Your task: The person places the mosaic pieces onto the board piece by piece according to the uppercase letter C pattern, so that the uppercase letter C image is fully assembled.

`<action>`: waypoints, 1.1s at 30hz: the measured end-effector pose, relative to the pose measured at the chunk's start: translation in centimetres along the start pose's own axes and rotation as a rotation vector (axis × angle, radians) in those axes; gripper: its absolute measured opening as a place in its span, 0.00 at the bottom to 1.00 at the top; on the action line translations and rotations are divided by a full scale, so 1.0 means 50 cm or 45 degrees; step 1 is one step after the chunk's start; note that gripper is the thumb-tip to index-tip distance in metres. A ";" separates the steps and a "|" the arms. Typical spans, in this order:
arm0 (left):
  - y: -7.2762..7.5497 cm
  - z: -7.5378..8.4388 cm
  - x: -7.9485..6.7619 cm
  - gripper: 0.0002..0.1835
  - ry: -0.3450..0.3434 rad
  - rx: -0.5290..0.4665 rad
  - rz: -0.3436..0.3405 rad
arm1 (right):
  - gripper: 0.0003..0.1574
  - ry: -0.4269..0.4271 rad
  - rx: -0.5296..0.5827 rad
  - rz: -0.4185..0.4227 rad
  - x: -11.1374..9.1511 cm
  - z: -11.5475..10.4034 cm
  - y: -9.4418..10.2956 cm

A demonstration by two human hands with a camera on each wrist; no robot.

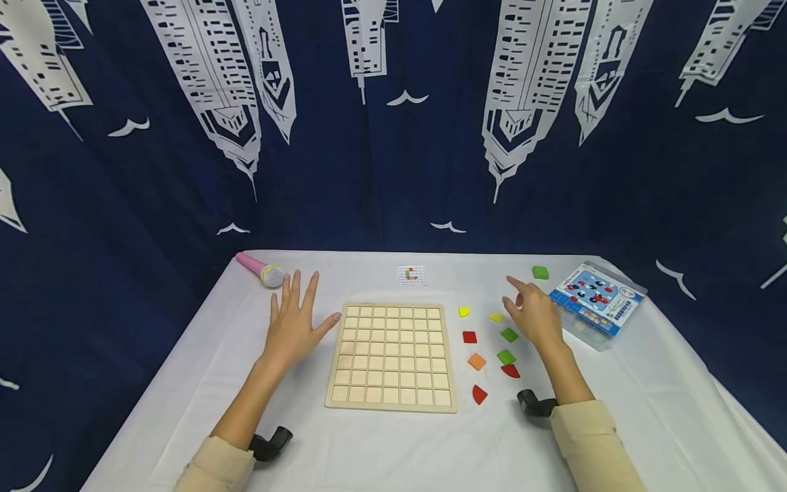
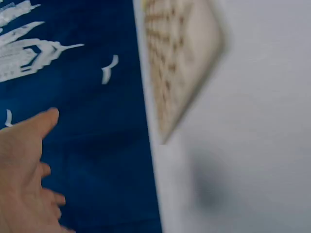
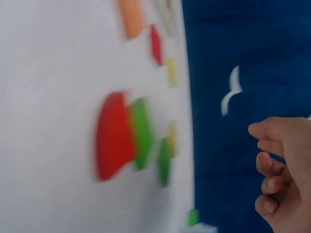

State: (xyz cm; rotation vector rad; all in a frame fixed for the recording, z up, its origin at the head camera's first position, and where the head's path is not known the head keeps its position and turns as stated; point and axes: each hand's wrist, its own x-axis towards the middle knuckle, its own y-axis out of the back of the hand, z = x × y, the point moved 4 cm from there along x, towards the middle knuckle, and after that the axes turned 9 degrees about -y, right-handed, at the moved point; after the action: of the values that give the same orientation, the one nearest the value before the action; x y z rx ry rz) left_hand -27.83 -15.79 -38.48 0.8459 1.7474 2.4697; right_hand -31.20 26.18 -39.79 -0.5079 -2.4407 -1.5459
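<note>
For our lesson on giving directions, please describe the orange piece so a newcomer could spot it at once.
On the white-covered table, find the gridded wooden board. Just right of it in the head view, the orange piece lies between a red square above and a red wedge below. It is the only orange one among red, yellow and green ones.

Head view high, angled down; wrist views nearer; shared: tabletop (image 1: 393, 447).

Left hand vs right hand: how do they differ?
Left hand has its fingers spread; right hand has its fingers partly curled. Left hand is beside the grid board; right hand is beside the plastic case. Neither hand holds anything.
</note>
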 end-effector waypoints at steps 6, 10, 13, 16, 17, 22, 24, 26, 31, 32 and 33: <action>-0.085 -0.022 -0.026 0.45 -0.083 -0.303 -0.217 | 0.27 -0.069 0.004 -0.200 -0.003 0.056 -0.049; -0.135 -0.037 -0.039 0.46 -0.069 -0.528 -0.414 | 0.24 -0.079 0.043 -0.301 0.000 0.082 -0.071; -0.158 -0.046 -0.049 0.47 -0.081 -0.574 -0.502 | 0.23 -0.073 0.091 -0.366 0.006 0.094 -0.085; -0.169 -0.048 -0.058 0.44 -0.134 -0.555 -0.526 | 0.22 -0.063 0.122 -0.415 0.012 0.101 -0.097; -0.172 -0.048 -0.061 0.43 -0.144 -0.554 -0.528 | 0.22 -0.058 0.128 -0.431 0.014 0.102 -0.101; -0.177 -0.046 -0.070 0.38 -0.174 -0.542 -0.466 | 0.19 -0.061 0.175 -0.491 0.019 0.101 -0.115; -0.178 -0.044 -0.074 0.38 -0.183 -0.523 -0.450 | 0.18 -0.074 0.185 -0.492 0.018 0.100 -0.117; -0.179 -0.041 -0.077 0.37 -0.199 -0.512 -0.434 | 0.18 -0.077 0.183 -0.478 0.017 0.100 -0.119; -0.179 -0.030 -0.080 0.37 -0.229 -0.484 -0.403 | 0.17 -0.079 0.186 -0.425 0.015 0.100 -0.121; -0.179 -0.029 -0.080 0.37 -0.235 -0.474 -0.395 | 0.17 -0.080 0.184 -0.418 0.015 0.100 -0.122; -0.179 -0.027 -0.080 0.37 -0.234 -0.466 -0.390 | 0.17 -0.087 0.182 -0.410 0.014 0.100 -0.122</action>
State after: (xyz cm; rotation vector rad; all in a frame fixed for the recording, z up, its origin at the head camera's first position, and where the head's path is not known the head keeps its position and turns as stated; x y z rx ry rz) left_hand -27.69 -14.76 -48.34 0.6855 1.2081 2.3161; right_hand -34.21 28.42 -46.76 -0.1488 -2.7683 -1.4671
